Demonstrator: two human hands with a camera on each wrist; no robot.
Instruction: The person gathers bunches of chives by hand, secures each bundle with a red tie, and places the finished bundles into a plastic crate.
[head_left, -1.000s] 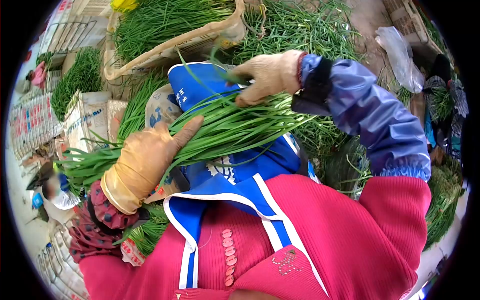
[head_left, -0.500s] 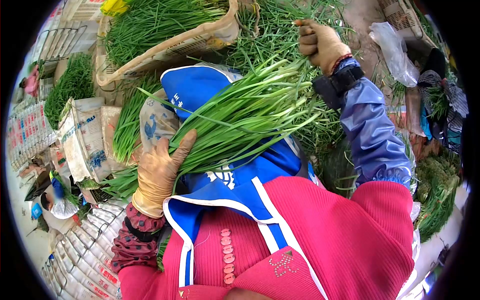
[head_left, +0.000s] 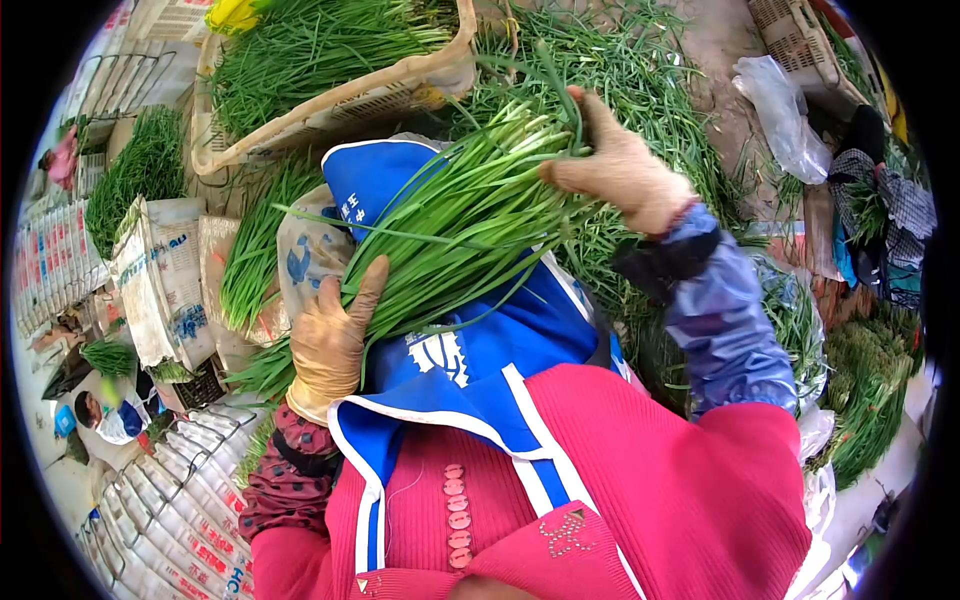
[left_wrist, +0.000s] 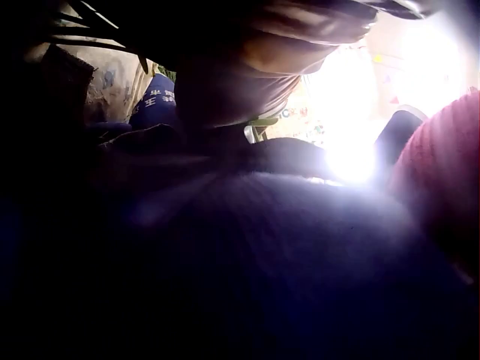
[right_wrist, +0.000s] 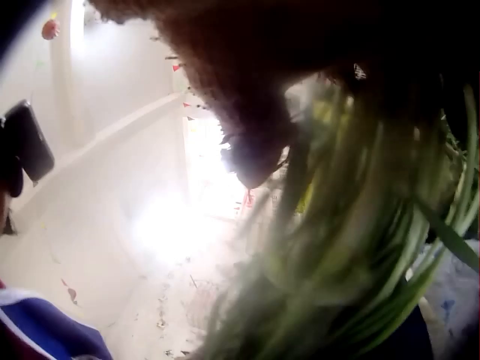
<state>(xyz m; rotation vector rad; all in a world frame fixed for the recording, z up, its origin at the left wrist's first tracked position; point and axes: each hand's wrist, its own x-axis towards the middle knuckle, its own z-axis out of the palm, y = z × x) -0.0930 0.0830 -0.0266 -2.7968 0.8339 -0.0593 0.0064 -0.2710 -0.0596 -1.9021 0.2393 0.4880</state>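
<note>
A loose bunch of garlic chives [head_left: 450, 240] lies slanted across the blue apron, its pale stem ends up toward the right. My gloved left hand [head_left: 328, 345] grips its leafy lower part, thumb lying along the top and the other fingers partly hidden. Around the stem ends, my gloved right hand [head_left: 628, 175] is spread in a C shape, thumb and fingers apart, with a stray green leaf across the gap. In the right wrist view, blurred stems [right_wrist: 360, 247] hang beside a fingertip [right_wrist: 255, 169]. The left wrist view is mostly dark, showing part of the glove [left_wrist: 285, 45].
Beyond my lap stands a plastic crate [head_left: 330, 112] full of chives. Loose leaves [head_left: 600, 50] cover the floor to its right, near a clear plastic bag [head_left: 785, 120]. More chives [head_left: 875, 390] lie at far right. Stacked printed packaging [head_left: 165, 280] and another person [head_left: 100, 415] are at left.
My right hand swung out right as a fist, then came back with fingers spread to the stem ends. The left hand and bunch shifted right, and the bunch now tilts more steeply.
</note>
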